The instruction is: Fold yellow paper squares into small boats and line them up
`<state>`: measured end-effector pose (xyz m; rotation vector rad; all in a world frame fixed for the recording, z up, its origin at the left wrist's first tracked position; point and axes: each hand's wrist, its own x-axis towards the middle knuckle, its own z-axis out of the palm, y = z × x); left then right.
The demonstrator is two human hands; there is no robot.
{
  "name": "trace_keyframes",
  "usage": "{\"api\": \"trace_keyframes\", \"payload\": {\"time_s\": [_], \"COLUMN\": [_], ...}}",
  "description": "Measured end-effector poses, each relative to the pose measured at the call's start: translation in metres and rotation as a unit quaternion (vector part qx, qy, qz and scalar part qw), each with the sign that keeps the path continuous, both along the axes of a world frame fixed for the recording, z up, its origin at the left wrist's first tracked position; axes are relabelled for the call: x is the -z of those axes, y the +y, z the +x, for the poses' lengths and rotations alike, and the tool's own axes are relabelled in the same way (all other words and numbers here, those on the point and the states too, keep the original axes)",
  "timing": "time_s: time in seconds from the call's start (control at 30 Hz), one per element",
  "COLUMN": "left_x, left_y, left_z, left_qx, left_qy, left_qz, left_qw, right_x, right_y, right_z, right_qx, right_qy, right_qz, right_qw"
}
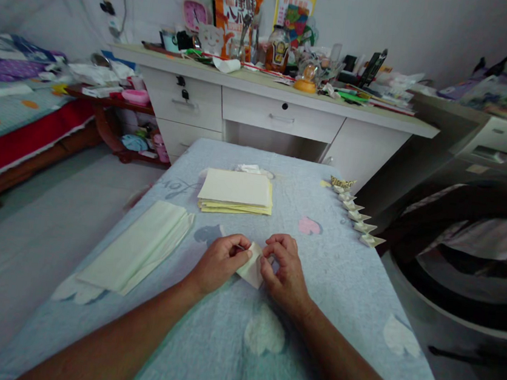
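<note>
Head view: the left hand (218, 261) and right hand (288, 276) both pinch the paper (252, 270). Align its edges before pressing any crease.

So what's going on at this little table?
Someone is handling a small piece of folded paper, held between the left hand and the right hand over a blue cloth. A paper stack lies beyond, and longer sheets lie to the left. Small folded shapes line the right edge.
</note>
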<state>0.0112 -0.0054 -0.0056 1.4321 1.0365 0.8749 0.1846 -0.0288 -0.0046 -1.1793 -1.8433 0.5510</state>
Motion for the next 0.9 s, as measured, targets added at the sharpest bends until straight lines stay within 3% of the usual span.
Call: {"api": "trace_keyframes", "payload": {"time_s": [0.23,0.57,0.77,0.9], "left_x": [0.0067,0.0072,0.0077,0.0049], "left_y": [0.0022,0.0026,0.0040,0.0033], "left_z": [0.0017,0.0054,0.0038,0.0040], "left_qx": [0.012,-0.062,-0.043,-0.028], "left_qy": [0.021,0.104,0.114,0.115], "left_qz": [0.011,0.060,0.081,0.105], "left_qw": [1.000,0.991,0.989,0.987], "right_x": [0.0004,0.0023,-0.0017,0.0001], "right_y": [-0.0003,0.0001,-0.0012,0.0019], "right_z": [-0.0040,-0.0039,-0.0019,0.0001], "right_qx": [-0.006,-0.010,-0.037,-0.012], "right_qy": [0.016,0.018,0.016,0.048], "right_qz": [-0.012,-0.010,-0.015,-0.016], "right_qw": [1.000,1.000,0.999,0.999]}}
